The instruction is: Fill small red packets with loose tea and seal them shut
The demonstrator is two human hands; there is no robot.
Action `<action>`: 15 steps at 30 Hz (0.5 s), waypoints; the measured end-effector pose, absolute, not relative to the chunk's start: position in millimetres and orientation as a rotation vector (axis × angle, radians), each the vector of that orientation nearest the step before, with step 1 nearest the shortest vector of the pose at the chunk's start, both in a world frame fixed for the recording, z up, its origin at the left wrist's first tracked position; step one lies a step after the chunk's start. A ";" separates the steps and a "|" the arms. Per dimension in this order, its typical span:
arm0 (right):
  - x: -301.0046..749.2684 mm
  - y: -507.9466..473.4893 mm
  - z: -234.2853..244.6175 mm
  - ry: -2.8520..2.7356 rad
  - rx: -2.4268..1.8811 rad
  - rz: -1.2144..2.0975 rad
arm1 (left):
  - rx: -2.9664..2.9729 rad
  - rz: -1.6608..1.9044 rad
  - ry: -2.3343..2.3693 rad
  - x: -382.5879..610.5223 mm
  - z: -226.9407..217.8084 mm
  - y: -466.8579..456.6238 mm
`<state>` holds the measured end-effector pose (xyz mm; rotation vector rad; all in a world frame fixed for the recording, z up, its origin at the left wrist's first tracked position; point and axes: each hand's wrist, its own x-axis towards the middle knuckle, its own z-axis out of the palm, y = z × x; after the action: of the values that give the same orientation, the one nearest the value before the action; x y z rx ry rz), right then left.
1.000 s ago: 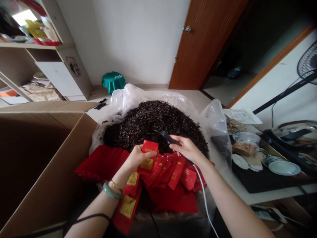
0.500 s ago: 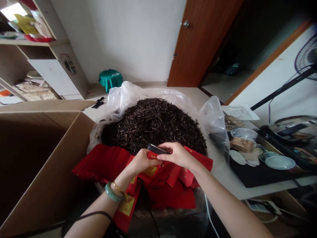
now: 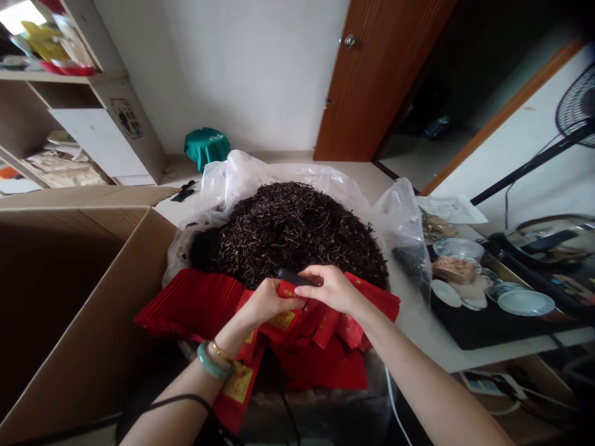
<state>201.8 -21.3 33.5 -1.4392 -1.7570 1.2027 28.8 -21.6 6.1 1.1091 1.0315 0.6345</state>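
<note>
My left hand [image 3: 266,305] is closed on a red tea packet [image 3: 288,290], held upright over the near edge of the dark loose tea [image 3: 297,226]. A small black bar, looking like a handheld bag sealer [image 3: 292,277], lies across the packet's top. My right hand [image 3: 332,288] grips the bar's right end, fingers above and thumb below. Packed tightly in a row, red packets [image 3: 199,303] lie to the left of my hands. More red packets [image 3: 325,371] lie loosely underneath, some with gold labels. My palms hide part of the held packet.
A clear plastic bag [image 3: 246,164] surrounds the tea heap. At left stands an open cardboard box [image 3: 93,310]. On the right, a table's black tray [image 3: 469,331] carries lidded bowls [image 3: 525,303] and dishes. A white cable [image 3: 395,402] hangs near my right forearm.
The pale slit along the black sealer no longer shows; its jaws look pressed together at the packet's top. Both hands stay in nearly the same place.
</note>
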 end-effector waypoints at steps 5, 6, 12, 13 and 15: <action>201.5 -21.7 33.6 -1.773 -1.443 1.187 | 1.112 0.641 1.016 28.6 4.3 -22.0; 201.6 -21.7 33.3 -1.774 -1.441 1.186 | 1.116 0.641 1.018 28.6 4.2 -22.0; 201.9 -21.2 31.6 -1.779 -1.438 1.174 | 1.112 0.633 1.026 28.2 4.9 -21.8; 201.8 -21.2 31.5 -1.781 -1.440 1.171 | 1.117 0.631 1.023 28.0 4.7 -21.7; 201.3 -21.2 31.4 -1.785 -1.452 1.162 | 1.128 0.627 1.022 27.9 4.1 -21.7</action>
<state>201.3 -21.2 31.4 -1.4523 -1.7853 1.1622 27.9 -21.7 4.1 1.1285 1.0221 0.6267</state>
